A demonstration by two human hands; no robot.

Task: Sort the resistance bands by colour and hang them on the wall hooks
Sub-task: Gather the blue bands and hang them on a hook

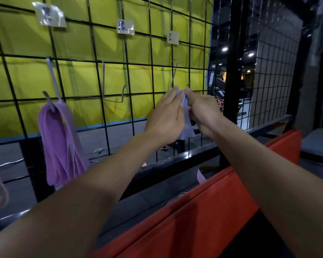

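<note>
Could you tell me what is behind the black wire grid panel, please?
Behind the wire grid panel hangs a yellow-green padded wall, with grey floor below it. The purple bands, both hands and the pale blue band they hold cover parts of it.

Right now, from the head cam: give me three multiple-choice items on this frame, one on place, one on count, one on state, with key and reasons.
1. Where do the purple bands hang?
A. On the left hook
B. On the middle hook
C. On the orange pad

2. How many paper labels are clipped to the wire grid?
A. One
B. Three
C. Five

3. What is the state of the middle hook?
A. Holds purple bands
B. Holds a pink band
C. Bare

Key: 1 A, the bundle drapes from the left hook. 2 B, three labels sit along the top. 3 C, nothing hangs on its wire.
</note>
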